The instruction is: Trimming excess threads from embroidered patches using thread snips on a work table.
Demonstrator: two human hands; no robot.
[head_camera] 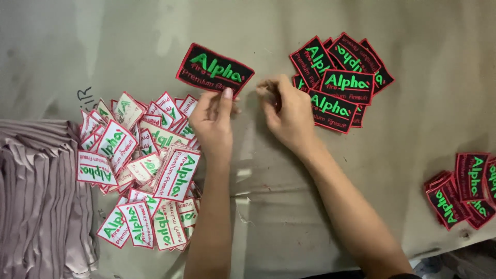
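Nearest the camera, a heap of rectangular embroidered cloth patches lying back-side up, white with red borders and green stitching (pixel 144 175), spreads beside the left forearm, with a stack of folded grey-mauve fabric (pixel 41 196) at the far left edge of the grey-green worktable (pixel 268 206).

Farther up, the left hand (pixel 214 121) pinches the lower edge of a single black rectangular embroidered patch with a red border and green lettering (pixel 214 70), thumb and fingers closed narrowly on its rim. The right hand (pixel 287 111) holds nothing that shows; its fingertips are curled together just beside the patch's right corner.

The patch lies face up on the table, long axis running left to right and dipping slightly toward the right, lettering upright to the viewer. Handling it well likely means gripping only the border and keeping it flat.

Beyond the right hand lies a pile of face-up black patches (pixel 338 85); another small stack of black patches (pixel 465 188) sits at the right edge.
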